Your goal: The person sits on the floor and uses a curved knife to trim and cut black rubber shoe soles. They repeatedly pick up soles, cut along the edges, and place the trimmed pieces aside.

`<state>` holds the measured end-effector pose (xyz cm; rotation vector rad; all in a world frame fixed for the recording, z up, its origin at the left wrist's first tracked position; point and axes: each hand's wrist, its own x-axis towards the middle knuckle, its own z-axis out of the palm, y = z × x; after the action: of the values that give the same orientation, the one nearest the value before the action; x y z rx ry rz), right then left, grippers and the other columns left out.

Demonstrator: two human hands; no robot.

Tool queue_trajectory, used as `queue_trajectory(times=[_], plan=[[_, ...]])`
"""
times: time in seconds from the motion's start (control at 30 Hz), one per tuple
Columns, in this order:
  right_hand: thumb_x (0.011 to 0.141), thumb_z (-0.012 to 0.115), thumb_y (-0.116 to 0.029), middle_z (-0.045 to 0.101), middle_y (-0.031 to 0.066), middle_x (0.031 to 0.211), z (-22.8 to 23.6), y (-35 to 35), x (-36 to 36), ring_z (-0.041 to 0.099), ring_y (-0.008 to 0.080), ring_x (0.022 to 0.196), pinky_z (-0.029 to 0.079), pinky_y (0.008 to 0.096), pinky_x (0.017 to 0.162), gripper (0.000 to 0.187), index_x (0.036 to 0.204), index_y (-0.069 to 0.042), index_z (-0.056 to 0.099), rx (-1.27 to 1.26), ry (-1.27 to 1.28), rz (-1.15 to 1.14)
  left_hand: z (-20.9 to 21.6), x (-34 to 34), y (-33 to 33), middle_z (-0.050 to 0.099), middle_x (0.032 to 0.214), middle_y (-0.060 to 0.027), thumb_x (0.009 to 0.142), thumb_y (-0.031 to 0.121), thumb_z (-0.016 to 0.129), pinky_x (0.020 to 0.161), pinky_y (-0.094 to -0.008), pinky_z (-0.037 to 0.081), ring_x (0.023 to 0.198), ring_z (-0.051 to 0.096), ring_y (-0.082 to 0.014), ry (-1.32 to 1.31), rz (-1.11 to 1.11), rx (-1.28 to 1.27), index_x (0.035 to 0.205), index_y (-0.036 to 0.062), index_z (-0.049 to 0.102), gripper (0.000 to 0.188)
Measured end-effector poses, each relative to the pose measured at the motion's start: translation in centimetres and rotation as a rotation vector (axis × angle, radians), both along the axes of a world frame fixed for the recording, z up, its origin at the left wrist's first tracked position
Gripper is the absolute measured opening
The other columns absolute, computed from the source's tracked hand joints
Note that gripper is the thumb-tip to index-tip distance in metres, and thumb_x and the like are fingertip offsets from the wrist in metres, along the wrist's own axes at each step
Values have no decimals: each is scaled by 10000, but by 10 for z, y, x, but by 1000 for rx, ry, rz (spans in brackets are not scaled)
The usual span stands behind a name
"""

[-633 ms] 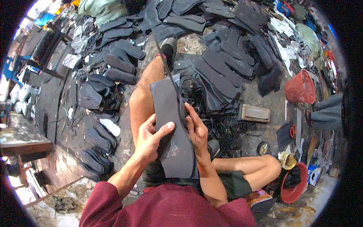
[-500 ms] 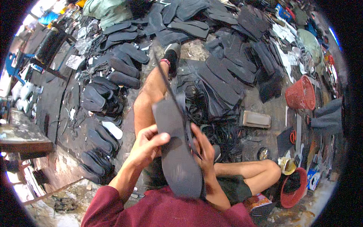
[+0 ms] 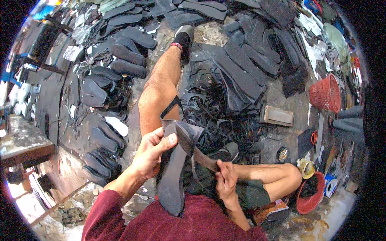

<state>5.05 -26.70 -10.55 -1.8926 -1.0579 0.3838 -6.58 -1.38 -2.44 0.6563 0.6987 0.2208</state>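
Observation:
My left hand (image 3: 149,154) grips a dark grey shoe sole (image 3: 172,182) near its far end, thumb on top and fingers underneath. The sole slants over my lap, its near end against my maroon shirt. A thin, dark, flared piece (image 3: 192,130) sticks out at the far end, and a black strip loops up toward my knee. To the right, the fingers of my right hand (image 3: 227,178) pinch the end of a dark strip (image 3: 206,160). That strip runs back toward the sole's right edge; where it joins is hard to make out.
Black offcuts (image 3: 213,120) lie heaped between my legs. Piles of soles (image 3: 128,52) lie at left, with cut dark sheets (image 3: 241,76) ahead. At right are a pale block (image 3: 278,115), a red basket (image 3: 325,94), orange-handled scissors (image 3: 313,137) and a red tub (image 3: 319,197).
The sole has turned, showing narrower, and its far end has come nearer. My right hand has moved from the sole's edge out to the right, drawing the strip with it.

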Motion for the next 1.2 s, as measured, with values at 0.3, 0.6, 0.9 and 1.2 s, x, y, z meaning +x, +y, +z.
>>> queue_trajectory(times=[0.3,0.6,0.9,1.2], plan=[[902,599,-105,528,101,660,82,61,89,536,257,548,428,375,516,344,1235,-50,664,-233,95,326,-1,3,6,716,1060,-42,919,148,736,832,-259,524,928,652,-97,165,-147,96,1186,17,645,311],[946,603,-179,698,159,805,119,154,145,675,336,692,510,406,597,397,1341,-208,625,-367,121,791,7,12,3,707,1080,-48,908,119,746,829,-252,523,941,632,-86,211,-289,225,1214,-6,635,349],[1010,552,-185,589,-18,770,132,55,110,440,44,608,398,213,567,402,1386,-41,559,-120,751,-77,16,36,-9,667,1063,-115,820,318,730,907,-430,534,1041,658,-259,-360,-27,186,1459,-2,357,806],[1006,495,-98,639,111,908,46,-6,33,589,193,755,506,333,703,531,1506,17,357,225,274,-303,37,129,-56,667,1108,-40,923,210,698,901,-350,527,1015,654,-194,-133,345,42,1207,51,584,345]])
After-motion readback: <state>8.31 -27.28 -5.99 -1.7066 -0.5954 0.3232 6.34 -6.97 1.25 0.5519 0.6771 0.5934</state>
